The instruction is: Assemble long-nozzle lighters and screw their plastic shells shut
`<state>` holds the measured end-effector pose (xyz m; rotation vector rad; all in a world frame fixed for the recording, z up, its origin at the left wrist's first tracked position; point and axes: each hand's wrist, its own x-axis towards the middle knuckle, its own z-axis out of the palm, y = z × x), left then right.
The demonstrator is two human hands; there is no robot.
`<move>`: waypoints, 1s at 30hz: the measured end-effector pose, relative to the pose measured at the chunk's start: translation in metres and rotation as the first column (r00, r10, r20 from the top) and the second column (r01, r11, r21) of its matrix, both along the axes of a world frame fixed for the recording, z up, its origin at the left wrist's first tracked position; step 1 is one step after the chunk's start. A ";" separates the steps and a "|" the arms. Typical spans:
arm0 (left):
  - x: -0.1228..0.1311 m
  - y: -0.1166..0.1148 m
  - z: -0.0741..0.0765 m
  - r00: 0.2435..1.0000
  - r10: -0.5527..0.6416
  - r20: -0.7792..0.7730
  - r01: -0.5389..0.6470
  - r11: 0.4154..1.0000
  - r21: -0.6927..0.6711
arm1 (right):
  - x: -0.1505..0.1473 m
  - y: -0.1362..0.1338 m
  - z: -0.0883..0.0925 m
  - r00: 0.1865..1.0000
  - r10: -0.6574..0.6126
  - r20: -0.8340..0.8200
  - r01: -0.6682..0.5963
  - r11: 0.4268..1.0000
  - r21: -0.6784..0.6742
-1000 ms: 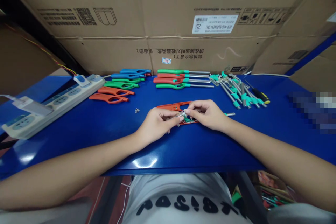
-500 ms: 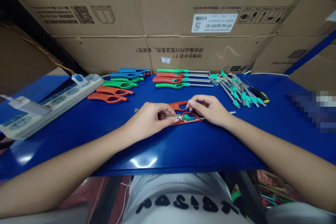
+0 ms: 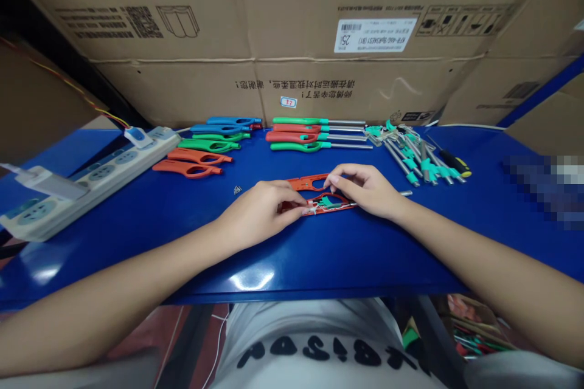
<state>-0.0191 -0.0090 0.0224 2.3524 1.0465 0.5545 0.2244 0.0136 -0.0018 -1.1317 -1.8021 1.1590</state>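
An orange lighter half shell (image 3: pixel 335 211) lies inner side up in front of me, with a green trigger (image 3: pixel 325 201), thin white wires and a metal tube (image 3: pixel 405 193) in it. My left hand (image 3: pixel 269 209) pinches the white-tipped end of the lighter's gas tank (image 3: pixel 311 209) at the shell's left part; the fingers hide most of the tank. My right hand (image 3: pixel 362 189) is closed over the shell's right end, where the tube comes out. Thumb and forefinger meet near a second orange half shell (image 3: pixel 301 184), which lies just behind.
Several blue, green and orange shells (image 3: pixel 194 168) lie at back left. Assembled lighters (image 3: pixel 296 147) sit at back centre. Metal tubes with green triggers (image 3: pixel 413 158) are piled right, beside a screwdriver (image 3: pixel 451 162). Small screws (image 3: pixel 237 189) lie left; a power strip (image 3: pixel 98 176) stands farther left.
My left hand has lowered the clear gas tank toward the left part of the shell, and the tank is now mostly hidden by the fingers. The right hand has stayed in place.
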 end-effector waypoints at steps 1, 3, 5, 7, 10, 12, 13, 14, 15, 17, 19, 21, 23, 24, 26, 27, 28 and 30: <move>0.000 0.000 0.000 1.000 0.001 -0.001 -0.001 1.000 -0.003 | 0.000 0.000 0.000 1.000 0.009 0.000 -0.009 1.000 -0.003; 0.000 0.000 -0.001 1.000 0.013 -0.010 -0.013 1.000 -0.001 | -0.001 -0.001 0.001 0.999 0.037 -0.001 -0.037 0.999 -0.002; 0.001 0.000 -0.002 0.999 0.026 -0.020 -0.026 1.000 0.009 | -0.001 -0.002 0.000 0.998 0.063 0.014 -0.063 0.998 0.010; 0.001 0.000 -0.002 0.999 0.029 -0.019 -0.029 0.999 0.018 | -0.002 -0.003 -0.001 0.996 0.074 0.050 -0.077 0.995 0.061; 0.002 0.000 -0.003 1.000 0.020 -0.013 -0.020 1.000 0.022 | -0.002 -0.003 -0.003 0.988 0.100 0.114 -0.121 0.973 0.194; 0.002 -0.001 -0.003 1.000 0.013 -0.017 -0.012 1.000 0.028 | -0.002 -0.003 -0.003 0.978 0.134 0.161 -0.174 0.948 0.266; 0.002 -0.001 -0.003 1.000 0.011 -0.021 -0.010 0.999 0.031 | -0.002 -0.003 -0.004 0.972 0.148 0.183 -0.197 0.937 0.288; 0.002 -0.002 -0.003 1.000 0.011 -0.028 -0.010 0.999 0.036 | -0.003 -0.003 -0.004 0.966 0.156 0.204 -0.214 0.928 0.304; 0.002 -0.002 -0.003 0.999 0.012 -0.036 -0.010 0.999 0.043 | -0.003 -0.003 -0.005 0.963 0.157 0.221 -0.224 0.921 0.319; 0.001 -0.003 -0.002 0.999 0.015 -0.051 -0.012 0.998 0.061 | -0.003 -0.003 -0.006 0.959 0.144 0.244 -0.224 0.913 0.342; 0.000 -0.003 -0.002 0.998 0.011 -0.064 -0.007 0.997 0.075 | -0.004 -0.002 -0.008 0.958 0.124 0.258 -0.215 0.908 0.360; 0.000 -0.003 -0.001 0.998 0.003 -0.066 0.002 0.997 0.078 | -0.004 -0.002 -0.009 0.958 0.111 0.265 -0.206 0.908 0.364; 0.000 -0.003 0.000 0.999 0.007 -0.052 -0.003 0.998 0.070 | -0.005 -0.002 -0.010 0.957 0.099 0.272 -0.196 0.912 0.359; 0.000 -0.003 0.000 0.999 0.011 -0.042 -0.008 0.998 0.064 | -0.005 -0.002 -0.010 0.957 0.093 0.276 -0.191 0.915 0.356; 0.001 -0.004 0.001 0.999 0.017 -0.029 -0.015 0.999 0.052 | -0.005 -0.002 -0.010 0.956 0.085 0.279 -0.185 0.917 0.352; 0.001 -0.004 0.001 0.999 0.018 -0.029 -0.017 0.999 0.048 | -0.005 -0.002 -0.010 0.956 0.083 0.280 -0.183 0.918 0.352; 0.002 -0.004 0.002 0.999 0.019 -0.034 -0.018 0.999 0.048 | -0.005 -0.002 -0.010 0.957 0.083 0.279 -0.183 0.918 0.353; 0.002 -0.004 0.002 0.998 0.025 -0.050 -0.022 0.998 0.059 | -0.005 -0.002 -0.009 0.957 0.085 0.277 -0.184 0.917 0.354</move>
